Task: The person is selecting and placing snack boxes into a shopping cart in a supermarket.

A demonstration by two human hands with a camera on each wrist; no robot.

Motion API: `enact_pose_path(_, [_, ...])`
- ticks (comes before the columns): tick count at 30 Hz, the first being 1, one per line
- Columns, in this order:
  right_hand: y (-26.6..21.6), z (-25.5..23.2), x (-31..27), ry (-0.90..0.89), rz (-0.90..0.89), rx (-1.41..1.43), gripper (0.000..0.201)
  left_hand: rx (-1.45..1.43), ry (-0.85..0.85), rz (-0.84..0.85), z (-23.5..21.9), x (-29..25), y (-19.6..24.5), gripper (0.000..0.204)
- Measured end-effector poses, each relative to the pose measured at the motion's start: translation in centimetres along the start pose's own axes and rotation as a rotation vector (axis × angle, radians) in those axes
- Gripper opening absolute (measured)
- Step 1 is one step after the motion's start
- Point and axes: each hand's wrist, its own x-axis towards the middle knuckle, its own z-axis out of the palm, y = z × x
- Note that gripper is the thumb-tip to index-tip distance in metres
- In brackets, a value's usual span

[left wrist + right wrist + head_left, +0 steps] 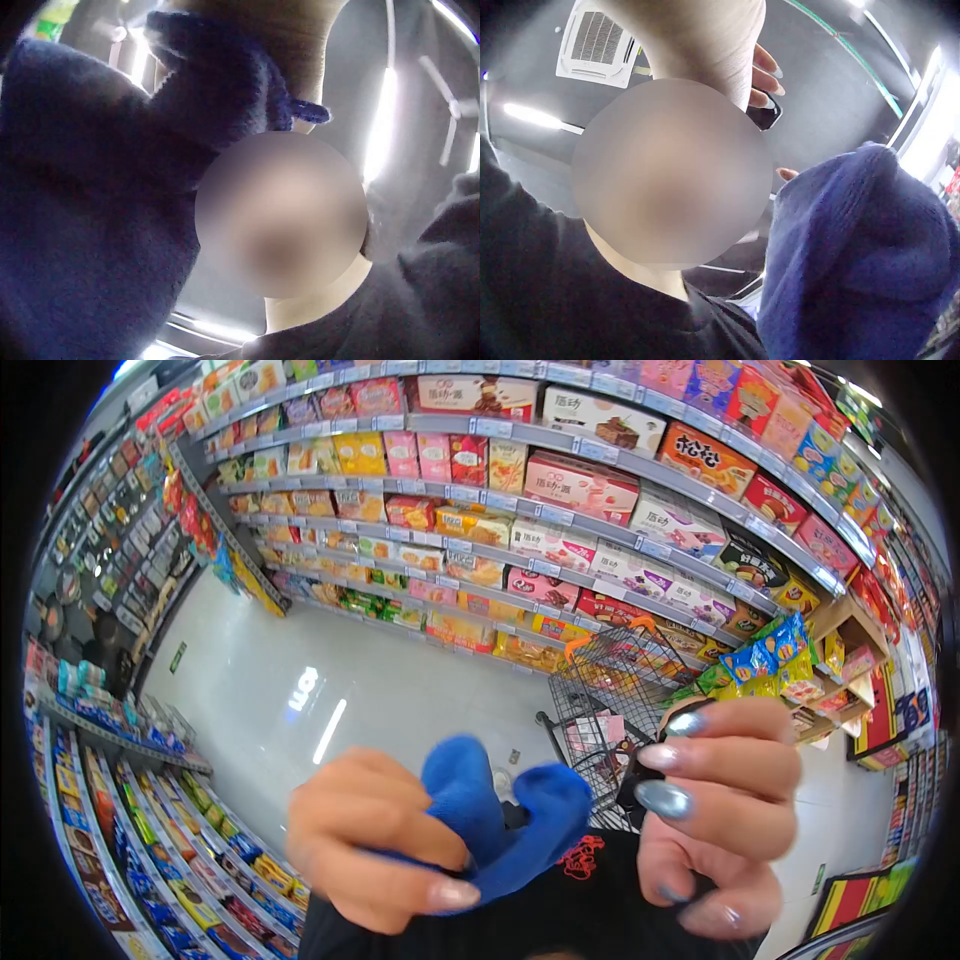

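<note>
In the head view my left hand (365, 835) is at lower centre, its curled fingers gripping a soft blue knit cloth (465, 790). Part of the cloth bends into a loop to the right of the fingers. The same cloth (82, 187) fills the left side of the left wrist view and the lower right (862, 255) of the right wrist view. My right hand (730, 815) is held up to the right, apart from the cloth. Its fingers, with shiny silver-blue nails, curl around a small dark object (766, 116), mostly hidden by the hand; its kind I cannot tell.
Beyond the hands stands a black wire shopping cart (580, 710) with orange corners and packages inside. Long shelves (480, 430) of boxed snacks run across the back. More shelves line the left (120, 860). Snack bags (770, 655) hang at a cardboard display on the right.
</note>
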Motion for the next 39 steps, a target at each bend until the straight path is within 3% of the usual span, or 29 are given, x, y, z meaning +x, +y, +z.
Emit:
enact_pose_path(2, [0.5, -0.9, 1.3, 0.103, -0.040, 0.010, 0.035, 0.285, -0.042, 0.142, 0.5, 1.5, 1.3, 0.019])
enact_pose_path(3, [2.0, 1.7, 1.5, 0.053, -0.076, 0.085, 0.035, 0.350, -0.057, 0.141, -1.1, 1.7, 1.0, 0.017])
enact_pose_path(7, [9.5, 3.7, 4.2, -0.103, -0.525, 0.278, 0.038, 0.544, -0.095, 0.241, -3.9, 3.2, -1.2, 0.017])
enact_pose_path(8, [10.7, 3.6, 4.1, -0.176, -0.568, 0.329, 0.036, 0.570, -0.041, 0.264, -4.1, 3.2, -2.3, 0.017])
enact_pose_path(10, [12.1, 5.3, 3.3, -0.101, -0.496, 0.328, 0.035, 0.627, 0.130, 0.311, -4.3, 2.2, -5.4, 0.018])
enact_pose_path(11, [11.5, 7.5, 1.4, 0.036, -0.364, 0.295, 0.035, 0.650, 0.258, 0.332, -4.7, 1.7, -6.8, 0.019])
enact_pose_path(12, [11.9, 9.5, 0.6, 0.174, -0.231, 0.264, 0.035, 0.566, 0.153, 0.283, -6.3, 2.3, -7.4, 0.015])
enact_pose_path(13, [13.6, 10.8, 0.7, 0.148, -0.272, 0.297, 0.033, 0.529, 0.074, 0.256, -8.3, 2.6, -8.3, 0.014])
enact_pose_path(15, [15.2, 13.5, 1.1, -0.018, -0.153, 0.242, 0.034, 0.497, -0.048, 0.215, -12.1, 2.7, -10.6, 0.016])
enact_pose_path(17, [18.6, 17.2, 1.5, -0.151, -0.176, 0.275, 0.041, 0.554, 0.084, 0.158, -14.6, 2.4, -12.8, 0.021])
enact_pose_path(20, [23.0, 24.4, 1.8, -0.262, -0.029, 0.421, 0.068, 0.582, 0.282, 0.110, -18.9, 2.1, -16.2, 0.021])
enact_pose_path(25, [29.0, 32.9, 1.5, -0.523, 0.412, 0.734, 0.077, 0.633, 0.377, 0.138, -28.5, 2.0, -24.1, 0.018])
enact_pose_path(28, [32.6, 38.2, 1.8, -0.412, 0.590, 0.724, 0.064, 0.686, 0.421, 0.185, -35.3, 2.6, -29.8, 0.020])
enact_pose_path(31, [36.0, 42.6, 1.8, -0.259, 0.727, 0.621, 0.056, 0.655, 0.505, 0.074, -39.9, 3.9, -34.1, 0.024])
enact_pose_path(33, [38.2, 44.4, 1.9, -0.131, 0.786, 0.532, 0.054, 0.623, 0.457, 0.032, -42.1, 4.9, -36.9, 0.038])
enact_pose_path(35, [40.1, 44.5, 2.3, -0.063, 0.821, 0.403, 0.051, 0.523, 0.448, 0.015, -42.5, 6.8, -39.2, 0.044])
enact_pose_path(39, [43.8, 42.0, 2.7, -0.032, 0.789, 0.047, 0.055, 0.408, 0.200, -0.091, -43.3, 9.2, -42.7, 0.048])
